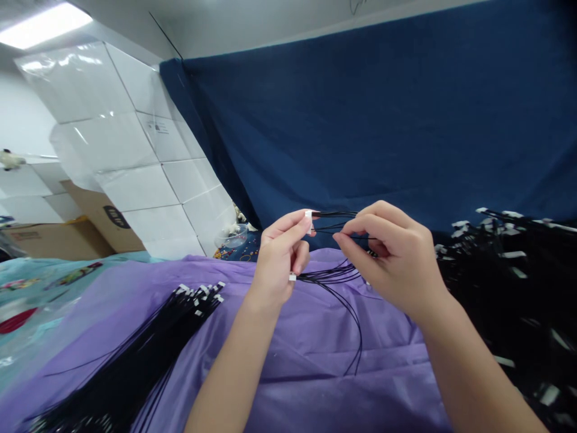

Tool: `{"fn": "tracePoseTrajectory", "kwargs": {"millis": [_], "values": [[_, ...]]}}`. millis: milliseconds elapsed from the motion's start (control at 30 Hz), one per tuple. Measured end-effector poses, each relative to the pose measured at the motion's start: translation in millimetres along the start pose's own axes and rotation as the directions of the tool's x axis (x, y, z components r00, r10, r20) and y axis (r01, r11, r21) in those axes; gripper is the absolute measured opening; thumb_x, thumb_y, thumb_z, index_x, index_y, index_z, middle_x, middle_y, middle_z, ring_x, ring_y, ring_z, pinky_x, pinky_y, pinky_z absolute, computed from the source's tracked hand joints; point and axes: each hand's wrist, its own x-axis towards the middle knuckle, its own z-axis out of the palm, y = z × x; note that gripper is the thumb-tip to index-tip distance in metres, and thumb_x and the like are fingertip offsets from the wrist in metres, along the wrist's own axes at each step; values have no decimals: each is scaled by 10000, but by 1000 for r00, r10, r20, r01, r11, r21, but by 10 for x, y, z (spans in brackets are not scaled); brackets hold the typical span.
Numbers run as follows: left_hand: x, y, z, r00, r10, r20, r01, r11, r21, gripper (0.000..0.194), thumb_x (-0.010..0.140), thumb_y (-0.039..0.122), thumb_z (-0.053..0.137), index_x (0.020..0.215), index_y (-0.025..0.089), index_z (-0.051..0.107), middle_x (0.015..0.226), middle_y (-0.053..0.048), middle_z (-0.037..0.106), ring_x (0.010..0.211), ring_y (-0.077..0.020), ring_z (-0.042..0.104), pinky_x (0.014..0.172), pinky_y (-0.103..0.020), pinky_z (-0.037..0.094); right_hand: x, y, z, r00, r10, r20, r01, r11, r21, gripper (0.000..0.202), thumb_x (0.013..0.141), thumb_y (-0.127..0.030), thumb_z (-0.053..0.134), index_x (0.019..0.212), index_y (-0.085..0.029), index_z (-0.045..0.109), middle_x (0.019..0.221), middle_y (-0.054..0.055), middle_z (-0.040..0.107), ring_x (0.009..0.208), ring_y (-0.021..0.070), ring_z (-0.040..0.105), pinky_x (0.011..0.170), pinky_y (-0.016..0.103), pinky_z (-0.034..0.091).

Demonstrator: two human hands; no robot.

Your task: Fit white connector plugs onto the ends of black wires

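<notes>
Between thumb and forefinger, my left hand (pixel 282 255) pinches a white connector (pixel 309 221) with thin black wires (pixel 336 214) running out of it to the right. A second white connector (pixel 293 277) shows at the palm of the same hand, its black wires (pixel 331 275) trailing right and one loop drooping over the purple cloth. Just to the right, my right hand (pixel 390 258) is closed in a pinch on the black wires, a short way from the upper connector. Its curled fingers hide part of the wires.
A bundle of black wires with white ends (pixel 148 349) lies on the purple cloth (pixel 311 343) at left. A large pile of similar wires (pixel 505 300) fills the right side. Behind hang a blue curtain (pixel 383 126), stacked white boxes (pixel 148 186) and a clear bowl (pixel 231 236).
</notes>
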Motion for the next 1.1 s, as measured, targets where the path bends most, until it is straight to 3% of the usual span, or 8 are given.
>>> {"fn": "tracePoseTrajectory", "kwargs": {"millis": [667,1100], "values": [[-15,-7,16,998,-51,24,51,999,-20,147,776,284,688,823,148,663,570,18,568,281,3,290,342,-179,135,3,-63,15,999,-38,-37,38,999,-14,30,837,-173,651,818,-178,674,805,15,615,596,73,487,527,228,387],[-42,-33,33,998,-51,43,50,998,25,167,794,320,673,816,156,652,364,73,365,274,-20,241,350,-178,142,-19,-106,23,999,-17,-28,16,1000,-22,57,839,-174,633,807,-185,679,817,16,631,572,70,486,501,223,367]]}}
